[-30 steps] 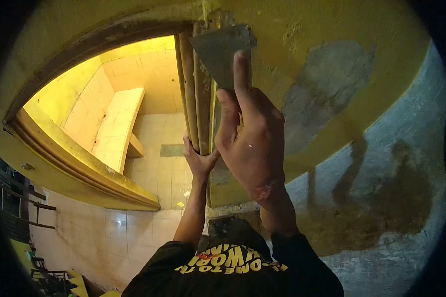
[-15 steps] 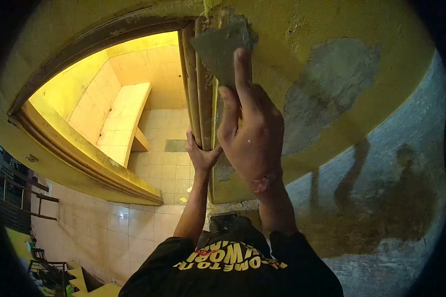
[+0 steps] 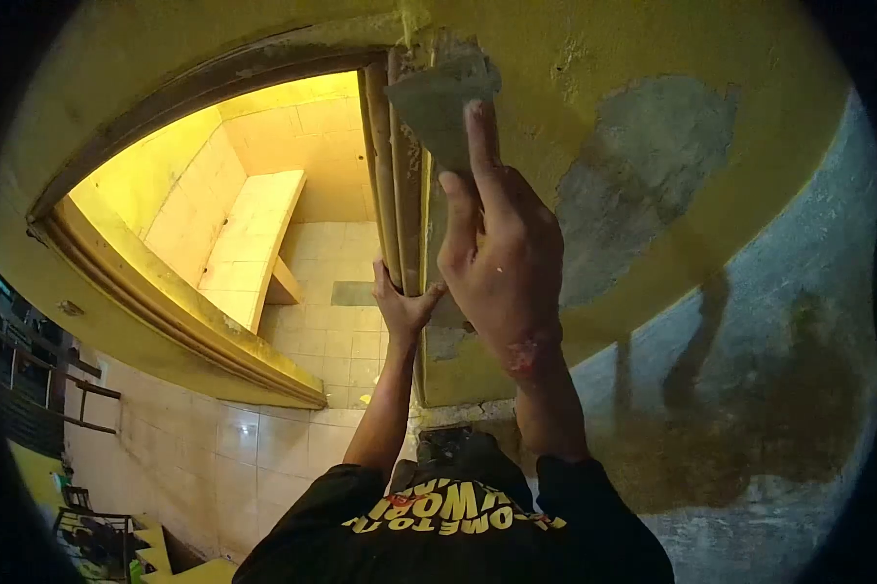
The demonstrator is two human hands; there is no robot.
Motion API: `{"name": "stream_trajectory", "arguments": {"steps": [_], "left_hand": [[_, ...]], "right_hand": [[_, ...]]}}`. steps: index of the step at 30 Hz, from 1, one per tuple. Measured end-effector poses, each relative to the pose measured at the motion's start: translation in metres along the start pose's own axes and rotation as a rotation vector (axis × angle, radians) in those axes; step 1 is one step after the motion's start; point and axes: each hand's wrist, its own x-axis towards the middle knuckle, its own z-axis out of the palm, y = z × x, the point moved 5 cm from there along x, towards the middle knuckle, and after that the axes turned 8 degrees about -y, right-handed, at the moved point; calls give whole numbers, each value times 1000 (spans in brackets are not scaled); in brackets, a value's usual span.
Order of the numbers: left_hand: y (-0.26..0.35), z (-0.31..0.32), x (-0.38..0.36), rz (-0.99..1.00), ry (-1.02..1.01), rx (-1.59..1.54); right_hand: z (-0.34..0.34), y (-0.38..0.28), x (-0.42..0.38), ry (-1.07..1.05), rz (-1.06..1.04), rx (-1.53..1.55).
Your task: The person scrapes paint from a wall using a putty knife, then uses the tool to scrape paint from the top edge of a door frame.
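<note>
The grey-smeared, wedge-shaped blade (image 3: pixel 445 105) lies at twelve o'clock by the wall (image 3: pixel 546 92), right hand (image 3: pixel 507 258) clenched behind it; left hand (image 3: pixel 406 310) grasps the doorframe (image 3: pixel 397 195). Blade and doorframe appear slightly lower than before.

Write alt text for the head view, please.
A right hand presses a flat scraper against a yellow wall beside a doorway, index finger along the blade. The left hand grips the door frame lower down; grey patches mark the wall to the right.
</note>
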Motion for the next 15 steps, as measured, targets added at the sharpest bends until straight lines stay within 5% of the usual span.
{"name": "stream_trajectory", "arguments": {"steps": [15], "left_hand": [[14,-1,1,115,32,8]], "right_hand": [[2,-9,5,91,-49,-30]]}}
